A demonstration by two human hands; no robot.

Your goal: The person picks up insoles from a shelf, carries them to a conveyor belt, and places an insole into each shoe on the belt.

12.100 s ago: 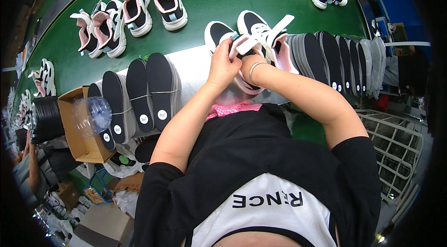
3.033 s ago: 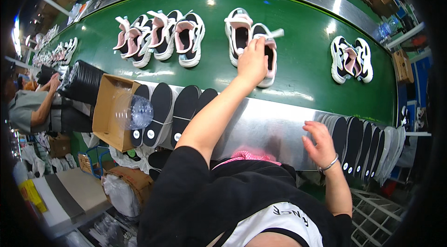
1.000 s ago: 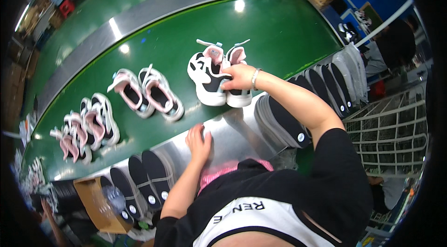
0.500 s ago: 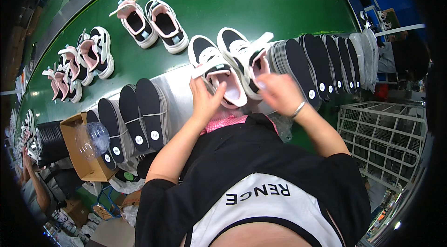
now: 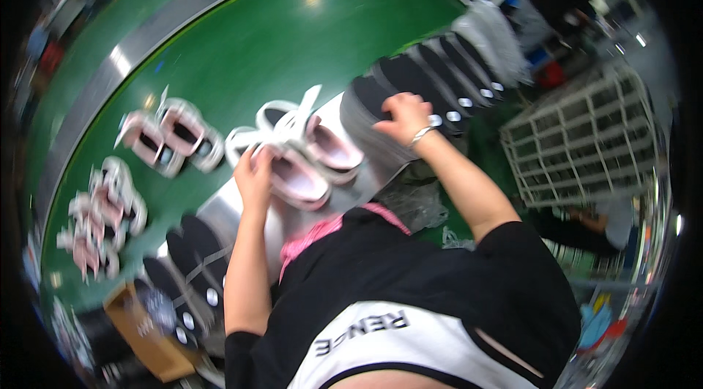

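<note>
Two white, black and pink sneakers stand side by side on the metal edge in front of me. My left hand [image 5: 253, 178] grips the side of the left sneaker [image 5: 299, 182], thumb at its pink-lined opening. The right sneaker [image 5: 331, 146] stands against it, its light strap sticking up. My right hand [image 5: 407, 119], with a bracelet on the wrist, is over the nearest stack of black insoles [image 5: 364, 99]. Its thumb and fingers are apart, and I see nothing between them. Motion blurs the picture; whether the fingertips touch the insoles I cannot tell.
More sneakers [image 5: 170, 134] stand on the green table [image 5: 242, 45] at the left. Further insole stacks [image 5: 199, 246] line the near edge on both sides. A cardboard box [image 5: 150, 338] is at the lower left, a white wire rack [image 5: 586, 143] at the right.
My right hand has left the right sneaker and moved over the insole stack at the right. My left hand remains at the left sneaker. The whole view has turned and shifted.
</note>
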